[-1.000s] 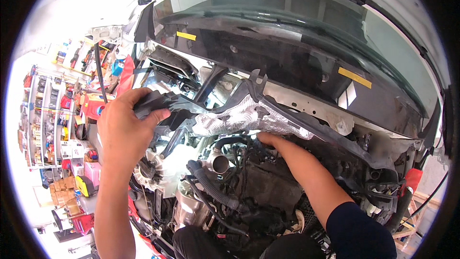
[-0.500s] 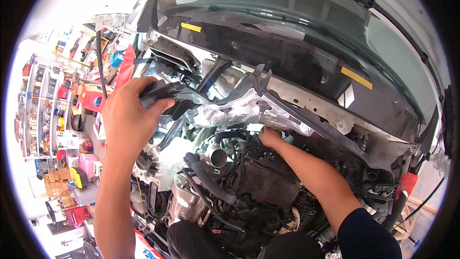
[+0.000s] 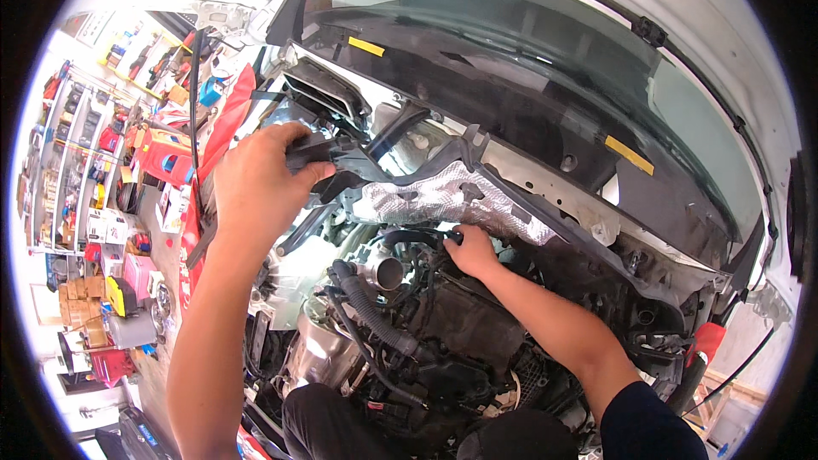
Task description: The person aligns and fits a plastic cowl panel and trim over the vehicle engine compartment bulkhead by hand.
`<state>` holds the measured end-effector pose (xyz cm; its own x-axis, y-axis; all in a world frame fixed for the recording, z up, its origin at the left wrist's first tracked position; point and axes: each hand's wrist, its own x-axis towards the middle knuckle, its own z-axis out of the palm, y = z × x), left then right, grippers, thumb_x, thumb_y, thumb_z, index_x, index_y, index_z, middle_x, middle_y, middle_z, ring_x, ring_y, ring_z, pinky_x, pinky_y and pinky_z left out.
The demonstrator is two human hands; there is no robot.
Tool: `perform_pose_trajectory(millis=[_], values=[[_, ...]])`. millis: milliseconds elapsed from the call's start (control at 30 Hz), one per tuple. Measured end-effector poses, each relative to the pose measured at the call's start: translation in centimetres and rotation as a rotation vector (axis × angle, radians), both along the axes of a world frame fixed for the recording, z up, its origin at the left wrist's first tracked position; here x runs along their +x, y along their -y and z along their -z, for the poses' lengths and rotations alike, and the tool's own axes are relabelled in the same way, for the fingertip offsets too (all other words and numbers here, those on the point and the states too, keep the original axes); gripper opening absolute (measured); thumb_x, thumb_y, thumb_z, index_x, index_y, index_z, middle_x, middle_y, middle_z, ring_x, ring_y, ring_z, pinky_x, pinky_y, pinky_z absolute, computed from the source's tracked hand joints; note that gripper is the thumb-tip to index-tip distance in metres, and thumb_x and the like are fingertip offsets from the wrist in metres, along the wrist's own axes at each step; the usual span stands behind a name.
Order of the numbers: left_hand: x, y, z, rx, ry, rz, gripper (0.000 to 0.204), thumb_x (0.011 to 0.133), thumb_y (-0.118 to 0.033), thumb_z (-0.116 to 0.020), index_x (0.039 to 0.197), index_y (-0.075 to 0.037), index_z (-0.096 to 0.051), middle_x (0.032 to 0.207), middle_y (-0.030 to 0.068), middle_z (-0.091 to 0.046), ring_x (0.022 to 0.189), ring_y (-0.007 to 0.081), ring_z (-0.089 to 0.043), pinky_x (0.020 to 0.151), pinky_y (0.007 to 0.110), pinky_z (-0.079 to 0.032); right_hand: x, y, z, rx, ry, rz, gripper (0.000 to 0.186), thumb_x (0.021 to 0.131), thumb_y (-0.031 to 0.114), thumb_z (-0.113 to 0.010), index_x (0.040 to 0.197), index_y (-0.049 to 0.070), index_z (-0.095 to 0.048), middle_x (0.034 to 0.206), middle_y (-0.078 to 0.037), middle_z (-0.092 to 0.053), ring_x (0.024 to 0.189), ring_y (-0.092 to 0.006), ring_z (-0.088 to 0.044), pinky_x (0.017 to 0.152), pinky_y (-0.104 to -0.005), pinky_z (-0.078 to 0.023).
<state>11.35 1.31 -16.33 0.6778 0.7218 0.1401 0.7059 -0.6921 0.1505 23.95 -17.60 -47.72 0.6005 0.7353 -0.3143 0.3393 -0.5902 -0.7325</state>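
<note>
My left hand [image 3: 260, 172] is closed on the left end of a long black plastic cowl panel [image 3: 362, 169], thumb beneath and fingers over the edge. Crinkled silver heat insulation [image 3: 426, 199] covers the panel's near face. Below its middle, my right hand [image 3: 473, 253] reaches to the back of the engine, with its fingers closed round a black hose [image 3: 452, 238]. Part of that grip is hidden. A round metal pipe opening [image 3: 388, 273] and a ribbed black hose [image 3: 366, 311] lie to the left of my right hand.
The windshield [image 3: 528, 68] rises beyond the panel, with yellow tape strips [image 3: 630, 155] near its lower edge. A dark engine cover [image 3: 464, 324] fills the middle of the bay. A red cover [image 3: 243, 106] hangs at the left, and crowded shelves [image 3: 68, 166] stand beyond it.
My right hand has come out from beneath the silver insulation, slightly left and nearer, and the black hose now shows in its fingers. My left hand still holds the panel's end.
</note>
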Motion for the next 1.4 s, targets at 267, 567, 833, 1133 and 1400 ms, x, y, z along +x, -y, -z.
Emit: perform_pose_trajectory(millis=[267,567,833,1133,1400], values=[[-2.1,-1.3,2.7,-0.031,-0.051,-0.001,0.047,0.069,-0.035,-0.081,0.106,-0.007,-0.070,0.095,0.0133,-0.071,0.090,0.0321,-0.067,0.078,0.041,-0.051,-1.0,-1.4,-3.0,-0.039,0.243,-0.150,0.040,0.084,0.026,-0.068,0.111,-0.003,-0.061,0.092,-0.023,-0.067,0.092,-0.0412,-0.064,0.081,-0.0492,-0.051],[-8.0,-4.2,8.0,-0.148,-0.047,-0.073,0.049,0.067,-0.040,-0.082,0.105,-0.012,-0.072,0.098,0.0099,-0.071,0.090,0.0322,-0.067,0.080,0.041,-0.051,-3.6,-4.6,-4.1,0.106,0.946,-0.313,0.049,0.086,0.024,-0.065,0.125,-0.002,-0.052,0.117,-0.025,-0.058,0.111,-0.0404,-0.055,0.097,-0.0487,-0.042],[-11.7,-3.0,9.1,-0.167,-0.198,0.079,0.043,0.075,-0.039,-0.076,0.106,-0.009,-0.069,0.078,0.0139,-0.069,0.077,0.0344,-0.066,0.070,0.044,-0.050,-7.2,-0.1,-6.0,0.147,0.887,-0.478,0.050,0.088,0.024,-0.063,0.129,-0.001,-0.051,0.125,-0.025,-0.054,0.117,-0.0403,-0.051,0.100,-0.0498,-0.039],[-13.5,-4.2,11.0,-0.117,-0.336,0.203,0.037,0.078,-0.040,-0.072,0.081,-0.005,-0.062,0.064,0.0173,-0.060,0.068,0.0405,-0.060,0.062,0.048,-0.045,-5.5,16.4,-20.0,-0.001,-1.170,-0.303,0.051,0.100,0.028,-0.051,0.144,0.004,-0.039,0.152,-0.020,-0.033,0.141,-0.0297,-0.032,0.111,-0.0394,-0.031],[-12.7,-5.7,12.0,-0.144,-0.264,0.185,0.045,0.079,-0.049,-0.069,0.085,-0.004,-0.067,0.068,0.0176,-0.064,0.073,0.0395,-0.063,0.071,0.047,-0.050,-4.5,35.5,-25.9,-0.159,0.766,0.138,0.068,0.086,0.018,-0.069,0.139,-0.010,-0.037,0.127,-0.026,-0.053,0.121,-0.0354,-0.051,0.103,-0.0424,-0.042]])
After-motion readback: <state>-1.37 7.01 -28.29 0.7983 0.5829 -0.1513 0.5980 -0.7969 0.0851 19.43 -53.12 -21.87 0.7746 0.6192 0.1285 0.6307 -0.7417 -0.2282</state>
